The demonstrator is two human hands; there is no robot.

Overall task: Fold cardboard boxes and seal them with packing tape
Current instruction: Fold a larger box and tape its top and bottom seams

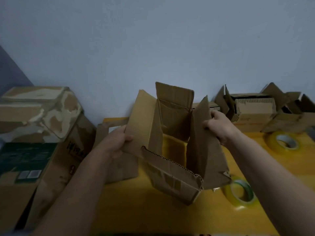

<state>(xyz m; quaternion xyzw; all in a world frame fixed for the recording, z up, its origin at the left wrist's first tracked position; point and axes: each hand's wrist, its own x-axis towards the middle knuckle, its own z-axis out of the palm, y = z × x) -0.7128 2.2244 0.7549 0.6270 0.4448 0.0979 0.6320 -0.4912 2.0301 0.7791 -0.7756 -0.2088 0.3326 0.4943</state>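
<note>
Head view, looking down at a yellow table (pixel 136 210) against a pale wall. At the centre stands an open cardboard box (pixel 172 150), all four top flaps raised, yellow showing through its open inside. The left hand (pixel 117 142) grips the left flap, thumb curled over its near face. The right hand (pixel 219 126) holds the right flap, fingers wrapped over its edge. Both flaps stand well apart.

The step in hand looks like closing the flaps. Done well, the short near and far flaps would go down first, then these two long ones brought in together until their edges meet, held flat for taping.

Two rolls of yellowish packing tape lie on the table: one (pixel 240 193) just beside the box's near right corner, one (pixel 283 140) farther right. At least two more open boxes (pixel 252 111) sit far right. A large worn carton (pixel 39 116) rests on another at left.
</note>
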